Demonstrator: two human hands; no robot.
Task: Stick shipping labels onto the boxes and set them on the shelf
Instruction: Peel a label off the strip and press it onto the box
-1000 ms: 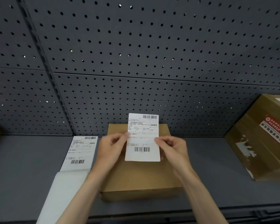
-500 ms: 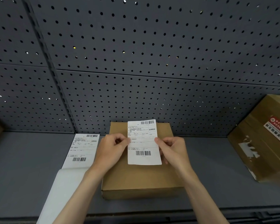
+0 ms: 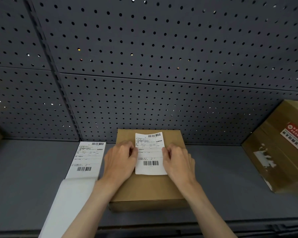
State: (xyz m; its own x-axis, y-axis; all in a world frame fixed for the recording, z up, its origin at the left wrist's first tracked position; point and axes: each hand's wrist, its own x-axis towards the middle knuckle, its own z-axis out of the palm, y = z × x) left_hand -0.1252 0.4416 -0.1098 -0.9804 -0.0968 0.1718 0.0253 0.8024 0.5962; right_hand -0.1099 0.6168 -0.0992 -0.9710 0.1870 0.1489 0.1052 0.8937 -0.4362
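Since the earlier frames, both hands have brought the label down from the air onto the top of the box, where its lower part now looks flat while the far corner curls up a little.

Behind the fingers rises a dark pegboard wall (image 3: 162,57), and under everything runs the grey shelf (image 3: 24,177). Well to the right of the right hand leans a big carton (image 3: 279,152) with a red and white sticker on its side. Directly beneath the fingers lies the flat brown box (image 3: 150,189), its far edge close to the wall. Just left of the left hand sits a strip of labels (image 3: 88,157) on white backing, one printed label showing.

Between the two sets of fingers lies the white label (image 3: 150,155), on the far half of the box top. The left hand (image 3: 119,162) has curled fingers pinching the label's left edge; the right hand (image 3: 178,162) does the same on the right edge, both about halfway up its length.

Judged from its look, the label is thin, limp paper with a sticky underside, weightless but quick to crease or trap bubbles, so edge holds suit it, followed by flat smoothing from the middle outward. The box looks stiff and light, best lifted by its two side walls.
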